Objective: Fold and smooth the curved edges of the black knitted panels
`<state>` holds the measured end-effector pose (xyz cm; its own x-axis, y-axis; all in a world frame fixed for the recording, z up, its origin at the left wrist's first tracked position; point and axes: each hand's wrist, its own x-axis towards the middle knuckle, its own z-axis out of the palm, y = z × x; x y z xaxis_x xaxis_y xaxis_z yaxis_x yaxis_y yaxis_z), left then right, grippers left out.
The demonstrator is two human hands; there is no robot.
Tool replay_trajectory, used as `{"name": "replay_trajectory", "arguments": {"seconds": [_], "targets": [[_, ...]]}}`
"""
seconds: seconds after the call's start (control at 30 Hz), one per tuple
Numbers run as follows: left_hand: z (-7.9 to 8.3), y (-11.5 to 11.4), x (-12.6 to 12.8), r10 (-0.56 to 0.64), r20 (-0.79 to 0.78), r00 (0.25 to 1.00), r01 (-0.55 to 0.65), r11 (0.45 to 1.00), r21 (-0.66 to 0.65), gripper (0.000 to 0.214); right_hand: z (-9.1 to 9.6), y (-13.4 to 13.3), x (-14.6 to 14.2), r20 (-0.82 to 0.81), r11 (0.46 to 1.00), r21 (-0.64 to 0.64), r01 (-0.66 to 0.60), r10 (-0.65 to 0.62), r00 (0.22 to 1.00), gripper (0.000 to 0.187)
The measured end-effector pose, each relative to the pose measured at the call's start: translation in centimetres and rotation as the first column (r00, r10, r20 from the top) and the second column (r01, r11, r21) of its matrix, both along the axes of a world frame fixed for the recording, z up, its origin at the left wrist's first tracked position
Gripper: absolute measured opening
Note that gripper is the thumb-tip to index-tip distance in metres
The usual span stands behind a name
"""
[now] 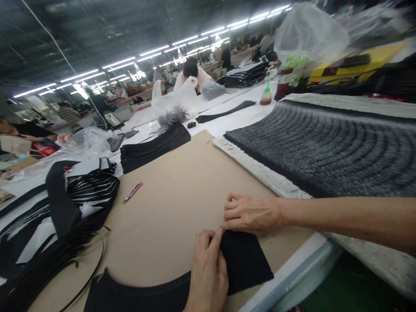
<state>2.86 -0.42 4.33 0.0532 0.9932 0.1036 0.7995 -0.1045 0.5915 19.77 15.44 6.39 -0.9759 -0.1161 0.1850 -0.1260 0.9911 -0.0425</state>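
A curved black fabric piece (245, 260) lies on the tan board (169, 203) at the near edge of the table. My left hand (208, 268) rests on it, the index finger stretched out and pressing at its upper edge. Right beside that fingertip, my right hand (251, 213) has its fingers curled together at the same edge. The fingers hide whatever part of the edge they pinch. Pink-handled thread snips (132, 192) lie on the board farther left.
Black strips (94, 190) are heaped at the left, with a thin black cord (97, 264) curling from them. A stack of black pieces (156, 145) sits at the board's far edge. Dark ridged sheets (331, 147) rest on a pale slab at right. A co-worker (195, 73) bends over farther back.
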Motion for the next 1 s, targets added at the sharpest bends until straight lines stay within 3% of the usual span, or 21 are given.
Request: {"name": "replay_trajectory", "arguments": {"seconds": [0.2, 0.4, 0.73, 1.0], "targets": [[0.3, 0.8, 0.2, -0.038, -0.029, 0.999, 0.038, 0.999, -0.026, 0.061, -0.3, 0.5, 0.1, 0.007, 0.994, -0.086, 0.070, -0.070, 0.998, 0.012], [0.6, 0.8, 0.3, -0.086, -0.127, 0.988, 0.081, 0.996, -0.045, 0.058, -0.1, 1.4, -0.1, 0.042, 0.985, -0.165, 0.044, -0.037, 0.998, 0.010], [0.8, 0.9, 0.6, -0.091, -0.147, 0.985, 0.082, 0.994, -0.066, 0.051, 0.2, 1.5, 0.0, 0.042, 0.990, -0.140, 0.025, -0.019, 0.999, 0.006], [-0.6, 0.7, 0.5, -0.160, -0.387, 0.908, 0.167, 0.986, -0.016, 0.056, 0.2, 1.5, 0.6, 0.000, 0.998, -0.029, -0.050, 0.050, 0.999, 0.016]]}}
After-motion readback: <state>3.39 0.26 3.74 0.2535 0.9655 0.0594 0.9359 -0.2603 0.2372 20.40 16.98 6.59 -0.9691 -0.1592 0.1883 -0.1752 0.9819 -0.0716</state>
